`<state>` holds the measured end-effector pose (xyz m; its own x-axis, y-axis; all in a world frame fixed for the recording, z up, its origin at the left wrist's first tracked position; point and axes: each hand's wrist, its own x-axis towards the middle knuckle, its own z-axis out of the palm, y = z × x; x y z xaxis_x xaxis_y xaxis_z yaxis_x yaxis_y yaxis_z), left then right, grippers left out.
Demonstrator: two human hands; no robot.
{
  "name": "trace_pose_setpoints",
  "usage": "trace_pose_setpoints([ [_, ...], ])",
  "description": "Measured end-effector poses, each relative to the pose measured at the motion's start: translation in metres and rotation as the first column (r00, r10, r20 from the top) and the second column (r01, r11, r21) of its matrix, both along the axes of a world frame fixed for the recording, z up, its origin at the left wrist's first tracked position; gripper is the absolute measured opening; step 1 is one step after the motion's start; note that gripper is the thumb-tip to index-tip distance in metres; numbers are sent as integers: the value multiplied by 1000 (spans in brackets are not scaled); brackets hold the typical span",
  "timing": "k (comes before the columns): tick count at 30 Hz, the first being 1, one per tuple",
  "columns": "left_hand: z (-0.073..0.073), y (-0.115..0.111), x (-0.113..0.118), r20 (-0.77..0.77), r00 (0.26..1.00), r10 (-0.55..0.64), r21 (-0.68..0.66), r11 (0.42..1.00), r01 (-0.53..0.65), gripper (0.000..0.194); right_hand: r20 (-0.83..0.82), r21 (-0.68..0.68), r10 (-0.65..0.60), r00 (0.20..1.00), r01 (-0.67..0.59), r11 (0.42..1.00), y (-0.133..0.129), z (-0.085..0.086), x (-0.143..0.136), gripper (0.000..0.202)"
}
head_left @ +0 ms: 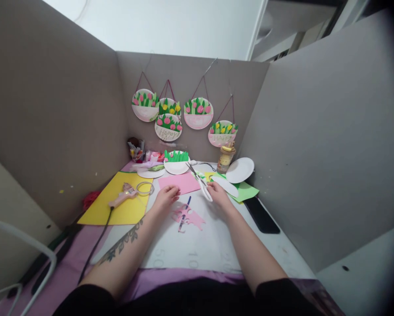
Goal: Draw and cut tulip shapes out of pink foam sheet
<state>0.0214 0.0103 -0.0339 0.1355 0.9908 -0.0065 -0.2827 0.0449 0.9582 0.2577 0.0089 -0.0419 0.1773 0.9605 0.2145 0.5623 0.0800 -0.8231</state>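
Observation:
My right hand (pixel 218 195) grips a pair of white-handled scissors (pixel 204 189), the blades pointing away and to the left. Over the left edge of the pink sheet (pixel 186 184) is my left hand (pixel 168 195), its fingers curled together; whatever they may hold is too small to make out. Between my forearms lies a cut-up pink scrap (pixel 193 218) with a dark blue pen (pixel 185 215) among its pieces. Beyond the pink sheet stands a paper plate pocket with green paper grass (pixel 177 163).
A glue gun (pixel 124 195) rests on a yellow sheet (pixel 98 206) at left, its cord running toward me. At right are a black phone (pixel 261 215), green paper (pixel 247 192), white plates (pixel 240 170) and a cup (pixel 225 159). Several plate baskets (pixel 198 120) hang on the back panel.

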Motion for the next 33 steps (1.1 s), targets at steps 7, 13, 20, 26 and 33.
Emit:
trace_pose_setpoints([
  [7, 5, 2, -1, 87, 991, 104, 31, 994, -107, 33, -509, -26, 289, 811, -350, 936, -12, -2, -39, 36],
  [13, 10, 0, 0, 92, 978, 187, 106, 975, -196, 29, -644, -35, 317, 696, -441, 897, -32, 17, -61, 31],
  [20, 20, -5, 3, 212, 954, 214, 40, 973, -227, 35, -592, -50, 388, 706, -513, 857, -39, 9, -72, 26],
  [26, 26, -8, 2, 179, 956, 231, 57, 968, -245, 35, -565, -188, 377, 734, -559, 807, -41, -1, -81, 26],
  [33, 28, -9, 2, 223, 953, 203, 33, 976, -216, 38, -538, -229, 411, 736, -597, 769, -50, 6, -86, 21],
])
